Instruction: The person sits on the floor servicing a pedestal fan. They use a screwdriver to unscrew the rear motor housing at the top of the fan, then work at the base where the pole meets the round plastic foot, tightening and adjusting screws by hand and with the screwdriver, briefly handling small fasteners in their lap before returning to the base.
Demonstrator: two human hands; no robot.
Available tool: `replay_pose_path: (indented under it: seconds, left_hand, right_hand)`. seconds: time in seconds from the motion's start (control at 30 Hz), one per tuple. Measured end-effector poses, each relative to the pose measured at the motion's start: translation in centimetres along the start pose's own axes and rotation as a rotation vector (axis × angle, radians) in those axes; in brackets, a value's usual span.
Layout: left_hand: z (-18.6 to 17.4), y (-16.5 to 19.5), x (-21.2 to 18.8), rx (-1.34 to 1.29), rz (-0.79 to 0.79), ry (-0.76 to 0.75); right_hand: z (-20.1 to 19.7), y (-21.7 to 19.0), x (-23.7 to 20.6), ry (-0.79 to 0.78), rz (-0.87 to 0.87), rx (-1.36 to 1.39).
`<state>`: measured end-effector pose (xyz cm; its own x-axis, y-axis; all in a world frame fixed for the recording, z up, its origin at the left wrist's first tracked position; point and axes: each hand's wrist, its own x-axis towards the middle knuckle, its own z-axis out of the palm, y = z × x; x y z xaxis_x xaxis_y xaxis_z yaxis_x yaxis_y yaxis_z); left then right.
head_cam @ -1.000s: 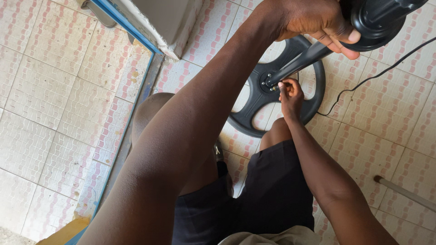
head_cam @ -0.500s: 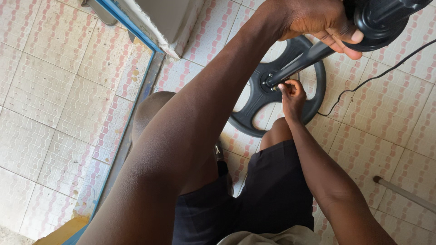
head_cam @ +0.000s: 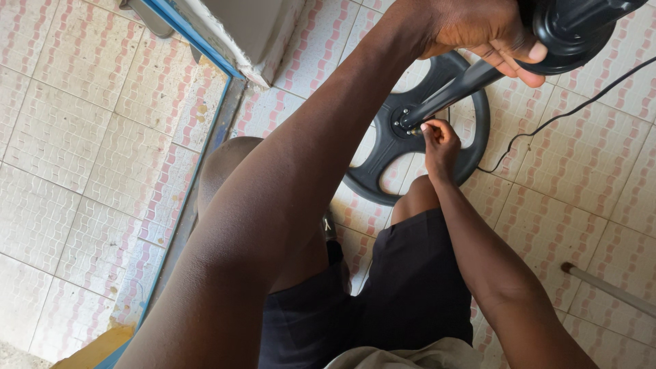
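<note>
A black round fan-like base (head_cam: 478, 154) with spokes lies flat on the tiled floor in front of my knees. A black pole (head_cam: 454, 87) slants up from its hub (head_cam: 402, 123) to a black rounded housing (head_cam: 577, 31) at the top right. My left hand (head_cam: 478, 31) reaches across the view and grips that housing from the side. My right hand (head_cam: 441, 145) is down at the hub, fingertips pinched on a small part where the pole meets the base. What the fingers pinch is too small to make out.
A thin black cable (head_cam: 567, 113) trails over the tiles to the right of the base. A pale rod (head_cam: 608, 288) lies at the lower right. A blue-edged frame (head_cam: 195, 171) and a white cabinet (head_cam: 246, 27) stand to the left and top. My legs fill the middle.
</note>
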<state>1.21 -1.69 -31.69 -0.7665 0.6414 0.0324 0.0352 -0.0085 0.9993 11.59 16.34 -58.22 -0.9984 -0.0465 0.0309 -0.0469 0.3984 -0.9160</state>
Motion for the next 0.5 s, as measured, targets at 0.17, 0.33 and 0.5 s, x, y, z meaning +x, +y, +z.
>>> replay_pose_path:
  seconds: [0.17,0.33,0.5]
  left_hand:
    - [-0.07,-0.23,0.65,-0.012,-0.020,-0.058]
    - [0.03,-0.60,0.72,0.015,-0.038,-0.036]
    - [0.14,-0.48,0.47,0.005,-0.016,-0.008]
  right_hand:
    - [-0.14,-0.48,-0.06,0.006,0.040,0.075]
    - [-0.28,-0.84,-0.09,0.011,0.071,0.019]
    - [-0.37,-0.68,-0.13,0.012,0.149,0.115]
